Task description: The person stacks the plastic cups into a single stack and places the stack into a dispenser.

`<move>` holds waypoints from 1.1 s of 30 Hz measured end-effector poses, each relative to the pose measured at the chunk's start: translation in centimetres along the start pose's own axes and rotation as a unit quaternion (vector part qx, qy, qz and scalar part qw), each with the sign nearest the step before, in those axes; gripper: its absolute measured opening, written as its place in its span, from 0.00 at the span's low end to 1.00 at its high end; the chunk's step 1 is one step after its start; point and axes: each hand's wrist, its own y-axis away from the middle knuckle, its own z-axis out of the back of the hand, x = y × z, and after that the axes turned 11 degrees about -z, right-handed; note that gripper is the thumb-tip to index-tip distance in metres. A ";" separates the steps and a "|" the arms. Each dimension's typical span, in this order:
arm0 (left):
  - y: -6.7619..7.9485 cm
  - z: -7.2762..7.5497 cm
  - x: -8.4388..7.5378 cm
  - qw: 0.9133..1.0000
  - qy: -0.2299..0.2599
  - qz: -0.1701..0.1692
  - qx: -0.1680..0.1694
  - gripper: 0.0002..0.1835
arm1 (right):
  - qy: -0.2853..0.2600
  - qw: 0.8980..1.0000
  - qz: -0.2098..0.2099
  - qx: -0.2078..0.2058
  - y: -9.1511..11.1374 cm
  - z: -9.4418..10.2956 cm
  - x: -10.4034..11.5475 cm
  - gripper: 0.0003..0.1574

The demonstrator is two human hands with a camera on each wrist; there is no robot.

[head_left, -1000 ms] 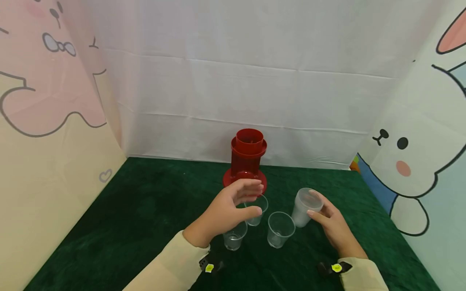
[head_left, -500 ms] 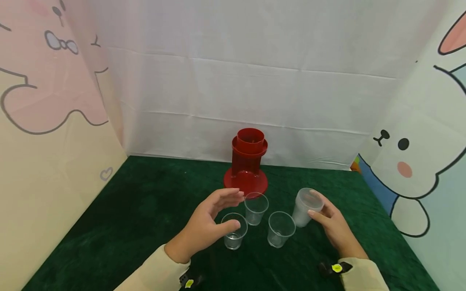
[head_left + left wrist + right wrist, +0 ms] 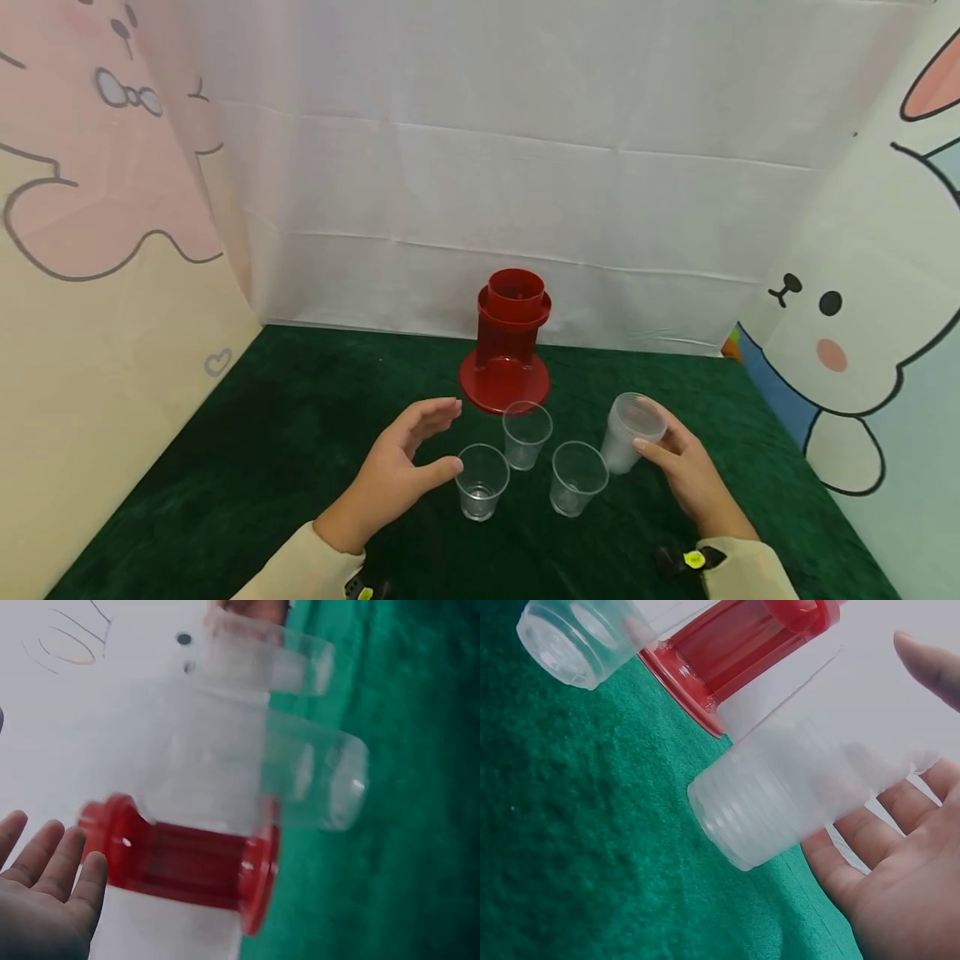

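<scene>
My left hand [image 3: 382,475] is spread, its thumb tip beside a clear plastic cup [image 3: 482,483] and nothing in its grasp. Two more clear cups stand close by: one behind [image 3: 527,437] and one to the right [image 3: 576,479]. My right hand [image 3: 690,471] curves round a stack of nested plastic cups [image 3: 622,442], thumb on the near side and fingers on the far side. In the right wrist view the stack [image 3: 765,795] stands upright on the cloth, and its upper part fades into the white background. Blur softens the cups [image 3: 315,772] in the left wrist view.
A red cylindrical stand [image 3: 510,342] with a round base is behind the cups. Green cloth [image 3: 262,433] covers the table. White fabric [image 3: 465,167] hangs at the back, with printed cartoon panels [image 3: 840,333] at both sides.
My left hand has drawn back to the left and towards me, away from over the cups. The right hand has stayed at the stack.
</scene>
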 end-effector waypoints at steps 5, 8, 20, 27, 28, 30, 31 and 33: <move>0.5 0.5 1.1 1.000 -0.001 0.026 -0.008 0.36 | 0.001 1.000 -0.004 -0.004 0.1 -0.1 0.1 0.39; 0.7 0.7 1.5 0.999 -0.013 0.039 -0.017 0.37 | -0.001 1.000 -0.010 -0.005 0.1 -0.1 0.2 0.39; 0.8 -0.1 3.1 0.996 -0.013 0.093 -0.007 0.43 | -0.007 1.000 -0.002 -0.001 0.1 -0.1 0.1 0.39; 0.2 -0.8 3.5 0.992 0.003 0.114 0.051 0.48 | -0.005 1.000 -0.006 -0.002 0.2 0.0 0.0 0.39; 0.2 -0.9 3.6 0.992 0.007 0.116 0.057 0.48 | -0.005 1.000 -0.004 -0.001 0.1 0.0 0.0 0.39; 0.1 -0.9 3.7 0.991 0.014 0.119 0.065 0.48 | -0.006 1.000 -0.002 0.001 0.1 0.0 0.0 0.39; 0.0 -1.0 3.7 0.990 0.018 0.120 0.068 0.48 | -0.006 1.000 -0.001 0.002 0.1 0.0 0.0 0.39; 0.0 -1.1 3.9 0.989 0.027 0.123 0.075 0.48 | -0.006 1.000 0.000 0.003 0.1 0.0 0.0 0.39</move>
